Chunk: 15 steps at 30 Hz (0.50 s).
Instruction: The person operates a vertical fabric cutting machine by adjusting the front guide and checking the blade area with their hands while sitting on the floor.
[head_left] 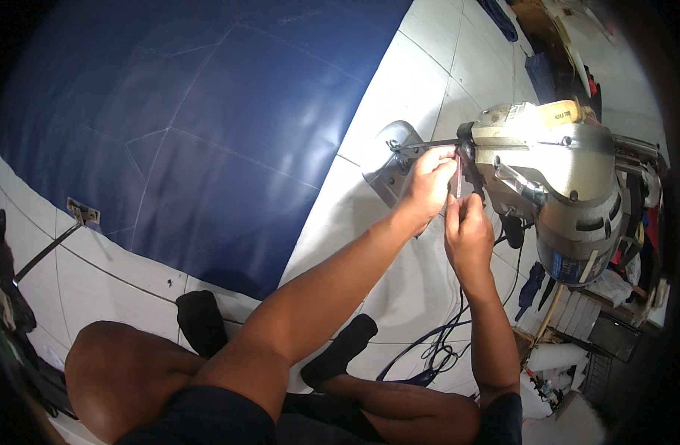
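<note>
A silver motor machine [521,148], which looks like an upright cloth cutter, lies on its side on the tiled floor. A thin dark bar [440,142] joins its body to a grey metal base plate [392,163]. My left hand [431,182] is closed at the bar, fingertips against the dark bracket [467,144] at the machine's front; what they grip is hidden. Just below, my right hand [470,226] pinches the lower end of a thin reddish strip [459,174], which runs up to that bracket. The strip's exact kind is unclear.
Dark blue sheet material [228,141] with white chalk lines covers the floor on the left. Black cables [440,352] coil near my foot [340,352]. A yellow-handled tool [559,113] rests on the machine. Assorted clutter [570,371] lines the right side.
</note>
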Available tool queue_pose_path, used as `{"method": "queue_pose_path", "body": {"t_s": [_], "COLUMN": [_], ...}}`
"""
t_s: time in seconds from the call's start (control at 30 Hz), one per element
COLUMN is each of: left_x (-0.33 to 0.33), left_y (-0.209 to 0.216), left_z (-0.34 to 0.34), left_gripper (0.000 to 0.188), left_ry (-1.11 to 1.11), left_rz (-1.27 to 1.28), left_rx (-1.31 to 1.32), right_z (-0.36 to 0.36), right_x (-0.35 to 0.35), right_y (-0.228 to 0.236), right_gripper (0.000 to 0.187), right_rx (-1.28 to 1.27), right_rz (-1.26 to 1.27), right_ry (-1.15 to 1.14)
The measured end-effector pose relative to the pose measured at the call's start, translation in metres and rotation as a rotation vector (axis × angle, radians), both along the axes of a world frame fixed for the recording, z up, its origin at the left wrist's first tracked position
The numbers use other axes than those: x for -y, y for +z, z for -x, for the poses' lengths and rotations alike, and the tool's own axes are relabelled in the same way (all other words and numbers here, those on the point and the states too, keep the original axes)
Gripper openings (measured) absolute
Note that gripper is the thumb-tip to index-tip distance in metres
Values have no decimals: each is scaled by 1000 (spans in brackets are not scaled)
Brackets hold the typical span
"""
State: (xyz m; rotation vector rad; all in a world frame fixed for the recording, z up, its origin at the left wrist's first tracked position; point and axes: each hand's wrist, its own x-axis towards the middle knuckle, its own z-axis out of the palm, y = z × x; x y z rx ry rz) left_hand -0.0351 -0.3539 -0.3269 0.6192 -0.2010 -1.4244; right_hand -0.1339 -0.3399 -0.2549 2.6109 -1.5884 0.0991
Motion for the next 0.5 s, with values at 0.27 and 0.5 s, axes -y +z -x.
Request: {"method": "queue_pose_path", "body": {"t_s": [0.27,0.5], "left_x": [-15,-23], "left_y": [8,3], "left_z": [2,22], "left_gripper": [26,18], "left_ry": [-21,-4], "left_rz": [-112,-197], "left_rx": [175,472], "right_z": [11,23], "right_x": [-15,-22], "right_y": [-4,7], "right_gripper": [24,45], "right_rx": [548,697], "right_rz": [-598,-889], "right_ry": [-369,-339]}}
